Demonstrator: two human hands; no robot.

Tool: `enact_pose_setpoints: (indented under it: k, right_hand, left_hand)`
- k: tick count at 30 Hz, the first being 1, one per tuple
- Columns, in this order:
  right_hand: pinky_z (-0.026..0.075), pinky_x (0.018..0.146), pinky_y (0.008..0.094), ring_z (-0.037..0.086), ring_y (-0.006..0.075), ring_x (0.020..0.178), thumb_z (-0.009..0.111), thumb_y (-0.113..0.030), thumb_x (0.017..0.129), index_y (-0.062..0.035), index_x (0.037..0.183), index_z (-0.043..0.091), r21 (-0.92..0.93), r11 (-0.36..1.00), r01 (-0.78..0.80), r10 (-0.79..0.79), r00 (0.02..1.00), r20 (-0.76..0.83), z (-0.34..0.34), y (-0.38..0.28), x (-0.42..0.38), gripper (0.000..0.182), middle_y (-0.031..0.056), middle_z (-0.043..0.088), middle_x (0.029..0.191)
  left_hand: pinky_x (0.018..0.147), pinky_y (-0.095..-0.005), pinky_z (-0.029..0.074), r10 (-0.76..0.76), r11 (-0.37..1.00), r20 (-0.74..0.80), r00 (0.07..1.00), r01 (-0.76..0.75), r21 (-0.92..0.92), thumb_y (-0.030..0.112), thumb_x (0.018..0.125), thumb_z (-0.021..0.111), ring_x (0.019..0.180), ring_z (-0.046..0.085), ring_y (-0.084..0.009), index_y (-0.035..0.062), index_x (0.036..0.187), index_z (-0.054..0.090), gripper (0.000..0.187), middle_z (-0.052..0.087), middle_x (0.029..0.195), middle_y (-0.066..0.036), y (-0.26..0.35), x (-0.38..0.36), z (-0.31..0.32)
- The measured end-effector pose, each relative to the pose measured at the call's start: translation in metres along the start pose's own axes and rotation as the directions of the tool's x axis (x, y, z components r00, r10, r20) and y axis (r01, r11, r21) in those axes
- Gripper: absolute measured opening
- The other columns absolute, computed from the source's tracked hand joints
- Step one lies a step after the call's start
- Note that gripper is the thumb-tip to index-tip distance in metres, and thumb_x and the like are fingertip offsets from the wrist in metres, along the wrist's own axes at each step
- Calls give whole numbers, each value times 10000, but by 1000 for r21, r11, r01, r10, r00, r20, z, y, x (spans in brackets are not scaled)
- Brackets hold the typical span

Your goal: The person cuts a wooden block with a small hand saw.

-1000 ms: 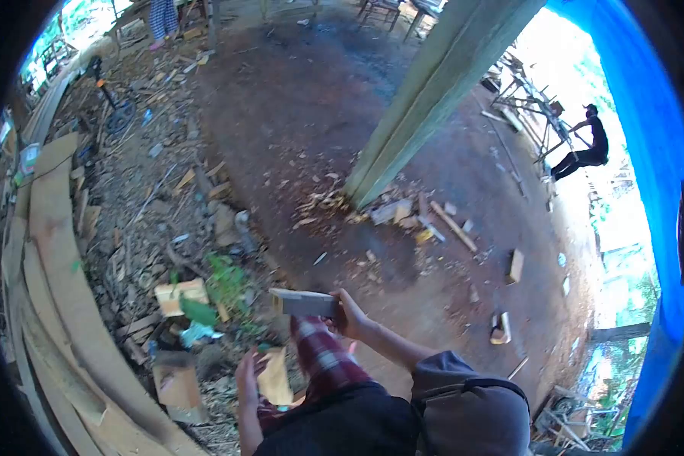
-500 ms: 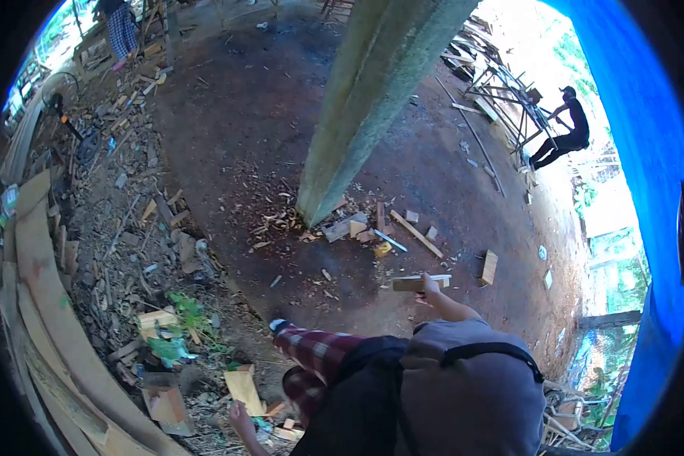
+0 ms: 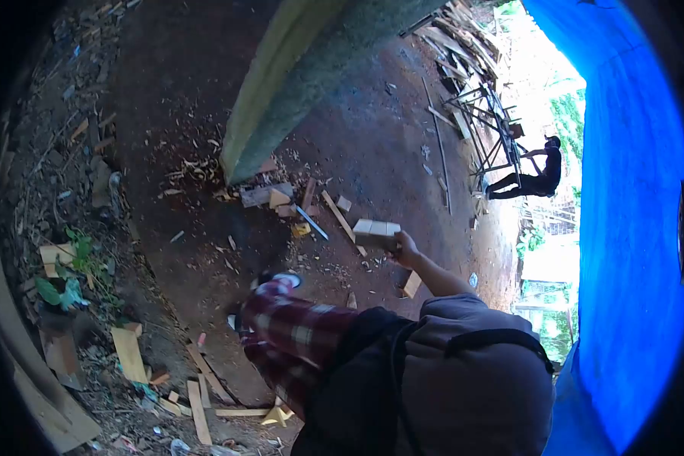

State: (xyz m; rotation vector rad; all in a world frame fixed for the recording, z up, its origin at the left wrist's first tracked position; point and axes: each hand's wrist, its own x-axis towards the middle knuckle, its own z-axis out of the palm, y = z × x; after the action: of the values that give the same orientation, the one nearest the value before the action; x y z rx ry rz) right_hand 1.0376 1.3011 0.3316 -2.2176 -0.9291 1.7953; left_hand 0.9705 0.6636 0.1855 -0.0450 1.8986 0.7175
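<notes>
Block (image 3: 376, 234) of wood, clamped at its right end in the right hand (image 3: 406, 251); left hand out of view. Judged risks: the one-ended grip may let it tip or slip; loose offcuts (image 3: 277, 197) may trip a foot. Floor (image 3: 167, 83) is dark, with shavings (image 3: 194, 171) beside the post (image 3: 262, 114). Blue tarp (image 3: 631, 190) hangs right; another person (image 3: 543, 176) stands far right, at a frame (image 3: 485, 140).

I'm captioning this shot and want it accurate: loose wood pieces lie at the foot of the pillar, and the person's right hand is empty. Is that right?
Not quite: the head view shows the right hand gripping a wooden block. Loose wood pieces do lie at the foot of the pillar.
</notes>
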Motion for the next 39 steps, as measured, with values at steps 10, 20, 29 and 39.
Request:
enact_pose_setpoints:
  k: [10, 20, 29, 39]
  right_hand:
    - [507, 599, 395, 584, 281, 729, 460, -392, 857, -27, 1186, 417, -196, 980, -41, 107, 935, 338, -58, -64, 138, 494, 170, 513, 999]
    - [489, 676, 396, 581, 312, 801, 583, -329, 798, -74, 1182, 364, -89, 977, -196, 204, 973, 103, -264, -109, 237, 510, 221, 502, 1059]
    - [481, 741, 363, 542, 281, 903, 581, -319, 838, -70, 1171, 409, 245, 921, -303, 260, 946, 193, -409, -112, 356, 450, 201, 464, 1054]
    - [503, 893, 463, 453, 366, 1080, 457, -85, 929, 81, 1194, 354, 428, 903, -18, -82, 974, 213, -590, -214, 485, 330, 244, 394, 1206]
  left_hand:
    - [834, -385, 456, -129, 969, -18, 991, 122, -215, 289, 913, 484, 968, 590, -288, -2, 1163, 543, 388, 609, 1086, -179, 98, -3, 258]
    - [797, -351, 468, -302, 895, -266, 915, 176, -411, 280, 906, 493, 926, 603, -238, 25, 1160, 557, 366, 633, 1054, -142, 157, -100, 396]
    - [770, -289, 497, -281, 793, -283, 917, 56, -606, 179, 896, 504, 880, 621, -186, 30, 1122, 577, 280, 644, 997, -113, 187, -66, 555]
    - [715, -323, 506, -399, 688, 119, 909, 383, -616, 246, 903, 496, 876, 625, -191, 13, 1115, 576, 325, 640, 1012, -129, 268, -114, 761]
